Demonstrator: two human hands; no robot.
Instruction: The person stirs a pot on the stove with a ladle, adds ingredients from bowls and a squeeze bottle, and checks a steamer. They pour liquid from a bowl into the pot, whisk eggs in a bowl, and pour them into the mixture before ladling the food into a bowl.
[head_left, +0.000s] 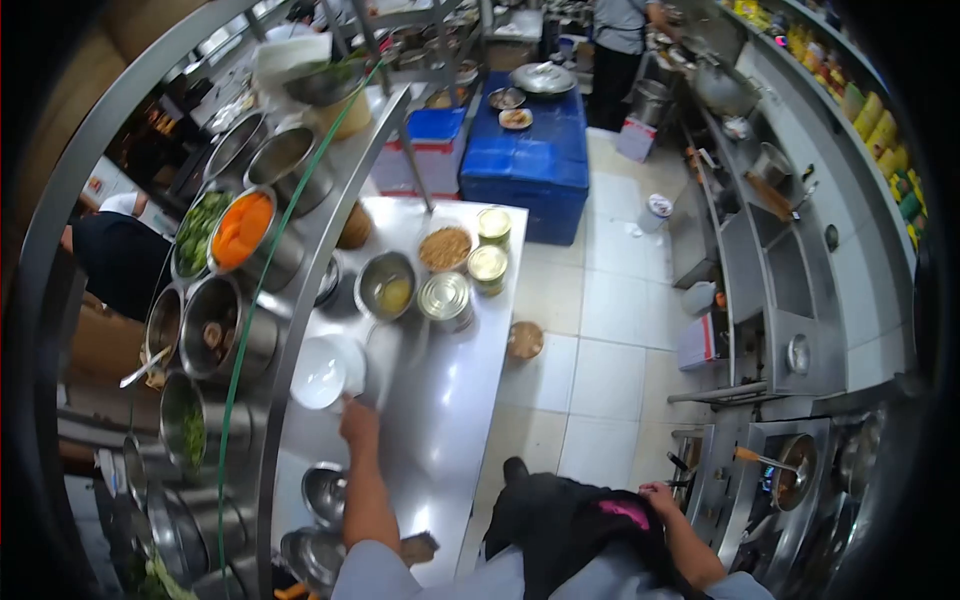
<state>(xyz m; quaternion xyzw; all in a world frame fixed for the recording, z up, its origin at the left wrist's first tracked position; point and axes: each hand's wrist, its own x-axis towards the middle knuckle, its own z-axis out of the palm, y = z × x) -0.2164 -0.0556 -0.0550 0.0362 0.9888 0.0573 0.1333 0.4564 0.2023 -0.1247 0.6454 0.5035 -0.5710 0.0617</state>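
Observation:
My left hand (358, 425) reaches over the steel table, its fingers closed at the near edge of a white bowl (318, 372). The bowl looks glossy, with a second white rim showing beside it. Beyond it stand a steel bowl (386, 286) with something yellowish inside, a bowl of brown crumbly food (445, 247) and several cans (446, 300). My right hand (660, 503) is low at my side by the dark apron (570, 525), fingers loosely bent and partly apart, with nothing visible in them. A pink patch shows on the apron beside it.
To the left, a steel shelf holds several pots, including orange vegetables (242, 228) and greens (203, 232). A green cord (238, 365) crosses it. A blue chest (525, 160) stands ahead. At right, a pan (795, 472) sits on the stove. Another person (620, 45) stands far ahead.

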